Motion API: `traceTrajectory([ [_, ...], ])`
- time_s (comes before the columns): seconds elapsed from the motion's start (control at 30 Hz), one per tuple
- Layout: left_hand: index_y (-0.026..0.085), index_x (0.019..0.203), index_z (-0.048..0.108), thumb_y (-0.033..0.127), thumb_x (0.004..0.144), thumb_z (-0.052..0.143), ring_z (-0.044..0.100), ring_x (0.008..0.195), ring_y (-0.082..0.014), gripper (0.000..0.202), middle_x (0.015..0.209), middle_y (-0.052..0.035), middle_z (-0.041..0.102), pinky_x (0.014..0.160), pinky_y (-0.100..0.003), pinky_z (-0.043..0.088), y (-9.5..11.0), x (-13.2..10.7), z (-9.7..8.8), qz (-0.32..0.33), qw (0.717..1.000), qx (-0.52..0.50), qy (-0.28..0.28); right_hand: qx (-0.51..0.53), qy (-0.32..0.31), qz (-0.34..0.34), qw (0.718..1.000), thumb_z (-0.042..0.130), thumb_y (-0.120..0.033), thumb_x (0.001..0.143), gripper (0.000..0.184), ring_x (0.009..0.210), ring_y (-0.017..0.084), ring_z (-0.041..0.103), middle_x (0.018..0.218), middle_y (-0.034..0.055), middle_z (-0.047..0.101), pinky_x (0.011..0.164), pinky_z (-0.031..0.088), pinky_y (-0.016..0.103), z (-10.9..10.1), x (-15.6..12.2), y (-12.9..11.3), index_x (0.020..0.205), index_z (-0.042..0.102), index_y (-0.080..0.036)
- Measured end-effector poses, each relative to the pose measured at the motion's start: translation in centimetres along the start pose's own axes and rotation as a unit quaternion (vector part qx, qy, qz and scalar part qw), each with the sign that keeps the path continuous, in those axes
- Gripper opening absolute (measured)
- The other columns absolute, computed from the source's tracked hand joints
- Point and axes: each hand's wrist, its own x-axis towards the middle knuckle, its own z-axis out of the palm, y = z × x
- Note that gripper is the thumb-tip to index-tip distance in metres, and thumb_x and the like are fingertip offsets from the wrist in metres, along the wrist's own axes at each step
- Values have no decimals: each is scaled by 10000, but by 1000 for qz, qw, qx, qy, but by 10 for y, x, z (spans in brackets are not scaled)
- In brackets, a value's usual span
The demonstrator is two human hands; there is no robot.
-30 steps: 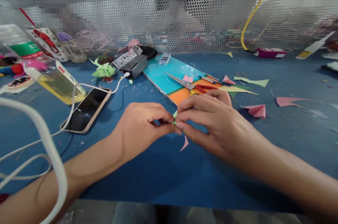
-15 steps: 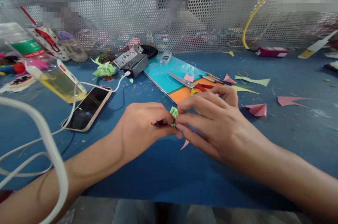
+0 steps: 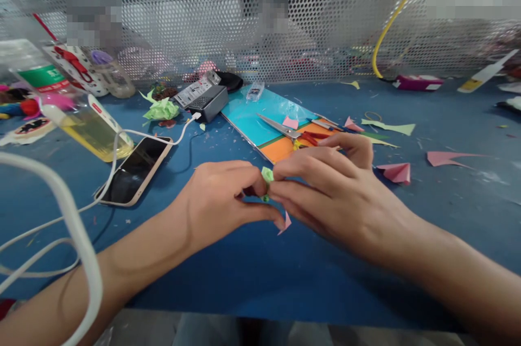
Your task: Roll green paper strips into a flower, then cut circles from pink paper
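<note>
A small crumpled piece of light green paper (image 3: 267, 174) is between my hands, above the blue table, mostly covered by fingers. My right hand (image 3: 334, 194) pinches it from the right side with bent fingers. On the left, my left hand (image 3: 228, 191) keeps its curled fingers against the paper, while its thumb stretches out below, apart from them. Past the left thumb tip lies a pink paper scrap (image 3: 286, 223). Beyond my right hand, scissors (image 3: 280, 127) with red handles rest on a blue and orange sheet (image 3: 260, 123).
At left are a phone (image 3: 136, 172), a bottle of yellow liquid (image 3: 87, 126), a white cable (image 3: 81, 237) and a grey box (image 3: 209, 104). Crumpled green paper (image 3: 161, 109) lies behind. Pink folded paper (image 3: 396, 173) sits at right. A perforated metal panel (image 3: 195, 20) closes off the back.
My left thumb has moved down and away from the green paper. My right fingers have shifted slightly left and closed tighter around it.
</note>
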Motion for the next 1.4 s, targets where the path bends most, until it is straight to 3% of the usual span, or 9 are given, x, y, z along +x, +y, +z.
traceTrajectory([
  [0.1, 157, 631, 613, 384, 624, 789, 566, 551, -82, 286, 624, 18, 647, 511, -168, 485, -3, 6, -9, -49, 995, -83, 36, -41, 38, -18, 998, 435, -106, 941, 189, 976, 199, 594, 1040, 35, 689, 903, 300, 407, -6, -1, 6, 973, 592, -208],
  [0.23, 175, 735, 672, 315, 678, 761, 633, 652, -98, 175, 739, 11, 691, 459, -137, 470, -7, 11, -16, -134, 980, -137, 59, -78, 96, -61, 990, 493, -70, 905, 196, 904, 177, 641, 972, -8, 732, 836, 331, 366, -16, -1, 6, 953, 600, -227],
  [0.43, 167, 784, 636, 230, 629, 791, 679, 708, -127, 228, 823, -8, 702, 449, -130, 491, -4, 9, -14, -146, 965, -216, 33, -81, 131, -79, 985, 488, -83, 906, 243, 646, 125, 661, 760, -93, 742, 724, 365, 348, -22, 7, 1, 858, 620, -282],
  [0.53, 169, 770, 621, 222, 671, 758, 689, 713, -133, 177, 771, -4, 711, 466, -132, 505, -2, 7, -13, -143, 966, -214, 20, -97, 133, -95, 982, 500, -84, 903, 221, 645, 122, 658, 725, -83, 738, 726, 373, 340, -23, 7, 2, 861, 629, -259],
  [0.67, 168, 757, 628, 188, 721, 700, 673, 710, -108, 82, 814, -7, 718, 528, -142, 531, -4, 4, -12, -90, 982, -163, 21, -104, 126, -107, 981, 510, -63, 893, 209, 735, 126, 653, 776, -58, 736, 779, 378, 331, -20, 2, 3, 899, 635, -230],
  [0.83, 165, 719, 613, 103, 706, 649, 639, 642, -91, 73, 742, 3, 701, 514, -150, 529, -5, 3, -7, -34, 991, -118, 55, -9, 137, 4, 990, 579, -229, 884, 47, 837, 180, 611, 913, 29, 684, 801, 381, 382, -9, -1, 4, 899, 624, -231],
  [1.0, 156, 728, 620, 79, 714, 617, 636, 639, -90, 79, 733, -8, 694, 538, -155, 528, -3, 1, -1, 25, 996, -60, 69, 101, 106, 118, 982, 637, -292, 826, 76, 860, 215, 606, 903, 45, 646, 802, 399, 406, 0, 2, 4, 855, 652, -224],
  [1.2, 138, 717, 657, 81, 715, 634, 636, 675, -94, 61, 820, -46, 687, 583, -164, 526, 2, 1, 1, 38, 997, -17, 64, 153, 87, 149, 973, 664, -238, 787, 37, 810, 202, 604, 853, 33, 639, 771, 430, 394, -1, 4, 1, 765, 637, -225],
  [1.4, 128, 723, 672, 71, 739, 633, 608, 630, -82, 70, 728, -25, 671, 586, -168, 496, 3, 1, 0, 41, 998, -3, 49, 196, 29, 203, 959, 664, -239, 766, 35, 872, 213, 606, 876, 37, 648, 822, 429, 417, 2, 3, 3, 790, 651, -216],
])
